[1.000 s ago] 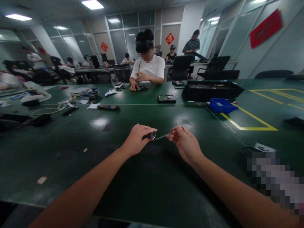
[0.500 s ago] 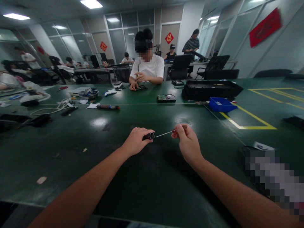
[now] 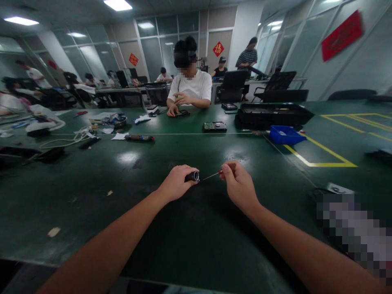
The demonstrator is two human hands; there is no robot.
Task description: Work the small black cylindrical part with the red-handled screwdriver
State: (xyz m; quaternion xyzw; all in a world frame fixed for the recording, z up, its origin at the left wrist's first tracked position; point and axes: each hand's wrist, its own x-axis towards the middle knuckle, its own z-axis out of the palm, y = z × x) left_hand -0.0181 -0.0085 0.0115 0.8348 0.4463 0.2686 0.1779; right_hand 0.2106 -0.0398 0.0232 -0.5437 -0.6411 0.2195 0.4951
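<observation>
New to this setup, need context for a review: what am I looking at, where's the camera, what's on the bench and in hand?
There is no robot here: a person works with two bare hands. The view comes from one camera worn on that person's head, looking forward and down.

The left hand holds a dark cylinder, its round end facing right. The right hand holds a thin-shafted tool pointing towards it; whether they touch is too small to tell.

Farther back on the green table lie a circuit-board device, a blue bin, a long black tray and a brown-and-black tool. Another person sits opposite.
</observation>
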